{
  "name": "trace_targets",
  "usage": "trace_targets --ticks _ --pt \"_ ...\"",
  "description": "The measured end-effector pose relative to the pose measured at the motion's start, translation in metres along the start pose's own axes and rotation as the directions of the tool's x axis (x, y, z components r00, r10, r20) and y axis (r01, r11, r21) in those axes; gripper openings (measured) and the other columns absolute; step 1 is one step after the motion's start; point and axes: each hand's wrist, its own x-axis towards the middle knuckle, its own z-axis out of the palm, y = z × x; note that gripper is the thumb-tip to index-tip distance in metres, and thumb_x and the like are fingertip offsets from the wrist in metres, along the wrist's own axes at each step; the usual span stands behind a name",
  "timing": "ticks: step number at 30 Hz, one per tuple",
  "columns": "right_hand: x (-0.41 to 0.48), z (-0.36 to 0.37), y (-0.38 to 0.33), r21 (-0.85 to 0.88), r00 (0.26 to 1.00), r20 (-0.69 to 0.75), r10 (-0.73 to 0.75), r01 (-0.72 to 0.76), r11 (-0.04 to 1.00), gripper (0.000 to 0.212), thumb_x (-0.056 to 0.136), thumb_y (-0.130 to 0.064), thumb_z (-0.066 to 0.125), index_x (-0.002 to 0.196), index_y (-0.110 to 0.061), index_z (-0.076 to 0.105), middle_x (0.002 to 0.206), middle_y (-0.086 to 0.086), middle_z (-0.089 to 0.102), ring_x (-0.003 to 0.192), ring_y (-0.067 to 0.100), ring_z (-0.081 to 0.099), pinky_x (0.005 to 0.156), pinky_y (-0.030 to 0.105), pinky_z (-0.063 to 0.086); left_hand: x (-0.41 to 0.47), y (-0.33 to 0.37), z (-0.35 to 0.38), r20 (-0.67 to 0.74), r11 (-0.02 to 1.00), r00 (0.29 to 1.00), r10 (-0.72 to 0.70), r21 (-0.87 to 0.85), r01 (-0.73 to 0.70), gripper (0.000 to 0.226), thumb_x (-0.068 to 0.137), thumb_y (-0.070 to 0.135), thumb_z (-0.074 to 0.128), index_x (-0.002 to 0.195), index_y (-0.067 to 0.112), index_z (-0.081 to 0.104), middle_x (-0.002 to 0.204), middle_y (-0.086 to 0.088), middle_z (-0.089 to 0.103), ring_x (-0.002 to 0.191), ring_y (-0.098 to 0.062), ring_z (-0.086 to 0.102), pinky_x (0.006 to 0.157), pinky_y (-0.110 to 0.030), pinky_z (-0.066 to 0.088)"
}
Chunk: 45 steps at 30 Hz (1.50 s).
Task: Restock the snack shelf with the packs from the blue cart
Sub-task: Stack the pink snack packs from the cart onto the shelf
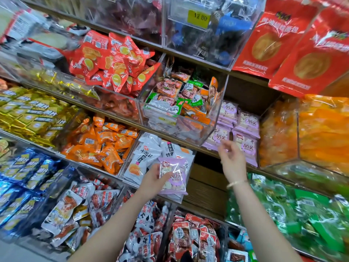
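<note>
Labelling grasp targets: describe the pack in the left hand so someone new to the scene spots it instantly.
Start at the snack shelf of clear bins; find the bin of white packs near the middle. In front of it the left hand grips a small lilac pack atop a short stack. Unlike its lilac twins stacked upper right, it is off the shelf.

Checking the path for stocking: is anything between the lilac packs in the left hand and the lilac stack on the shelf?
The right hand hangs in front of the lilac stack, between it and the held packs; a clear bin juts out just left.
</note>
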Motion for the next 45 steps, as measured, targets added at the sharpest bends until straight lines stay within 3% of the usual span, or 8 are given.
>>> trace_targets --ticks 4,11,17,23,27,32,42,45 --pt "-0.063 0.015 0.018 -0.008 0.988 0.143 0.059 -0.059 0.998 0.011 0.089 -0.019 0.06 0.093 -0.029 0.06 0.078 -0.005 0.059 0.065 0.009 0.052 0.057 0.007 0.04 0.001 0.003 0.002 -0.041 0.999 0.999 0.003 0.034 -0.001 0.031 0.089 0.041 0.061 0.107 0.017 0.052 0.105 0.002 0.061 0.098 -0.018 0.058 0.081 -0.029 0.046" --pt "-0.104 0.068 0.032 -0.173 0.879 0.392 0.272 -0.22 0.96 0.026 0.091 -0.034 0.056 0.107 -0.013 0.052 0.085 -0.004 0.048 0.073 0.012 0.049 0.064 0.018 0.042 -0.003 0.005 0.004 -0.048 1.0 0.999 0.013 -0.018 -0.014 0.021 0.089 0.038 0.064 0.09 0.019 0.055 0.083 0.001 0.062 0.075 -0.014 0.055 0.069 -0.022 0.045" --pt "-0.113 0.078 0.029 0.104 0.879 0.295 0.374 -0.419 0.902 0.023 0.089 -0.028 0.061 0.104 -0.012 0.055 0.104 0.008 0.055 0.071 0.013 0.06 0.072 0.03 0.053 -0.005 0.007 0.006 -0.043 1.0 0.999 0.015 -0.023 -0.016 0.028 0.091 0.036 0.061 0.11 0.016 0.056 0.106 0.007 0.063 0.101 -0.014 0.059 0.089 -0.032 0.048" --pt "-0.11 0.057 0.036 0.541 0.895 0.039 0.444 -0.393 0.743 0.008 0.091 -0.008 0.053 0.084 -0.012 0.054 0.083 0.011 0.064 0.064 0.016 0.061 0.05 0.019 0.049 -0.022 0.001 0.023 -0.054 0.945 0.964 0.26 0.219 -0.242 0.027 0.094 0.043 0.051 0.079 0.02 0.053 0.062 0.013 0.057 0.057 0.001 0.052 0.055 -0.011 0.037" --pt "-0.098 0.022 0.041 0.597 0.874 -0.164 0.457 -0.281 0.752 0.019 0.089 -0.002 0.048 0.074 -0.014 0.048 0.073 0.006 0.055 0.057 0.011 0.054 0.043 0.016 0.042 -0.022 -0.011 0.028 0.032 0.686 0.875 0.482 0.608 -0.4 0.023 0.096 0.034 0.047 0.079 0.019 0.051 0.075 0.009 0.051 0.069 -0.007 0.049 0.057 -0.022 0.041" --pt "-0.055 -0.019 0.028 0.842 0.814 -0.163 0.557 -0.179 0.508 0.018 0.09 -0.003 0.042 0.078 -0.016 0.046 0.065 0.0 0.062 0.063 0.014 0.063 0.05 0.022 0.05 -0.019 -0.015 0.033 0.163 0.407 0.773 0.614 0.773 -0.486 0.013 0.085 0.023 0.053 0.076 0.015 0.055 0.072 0.001 0.051 0.066 -0.017 0.053 0.043 -0.021 0.033" --pt "0.078 -0.037 0.006 0.857 0.783 -0.218 0.583 -0.132 0.498 0.007 0.096 -0.012 0.046 0.089 -0.012 0.046 0.074 0.007 0.051 0.06 0.015 0.05 0.057 0.024 0.054 -0.015 -0.019 0.037 0.129 0.43 0.809 0.574 0.793 -0.431 0.02 0.085 0.028 0.043 0.077 0.016 0.057 0.074 0.0 0.054 0.064 -0.016 0.052 0.043 -0.025 0.04" --pt "0.099 -0.036 0.009 0.868 0.77 -0.187 0.61 -0.161 0.47 0.007 0.096 -0.012 0.05 0.097 -0.005 0.049 0.083 0.011 0.055 0.078 0.021 0.058 0.082 0.03 0.056 -0.014 -0.019 0.037 0.127 0.428 0.808 0.575 0.796 -0.429 0.019 0.084 0.027 0.043 0.077 0.017 0.057 0.073 0.001 0.053 0.062 -0.015 0.051 0.043 -0.023 0.038"
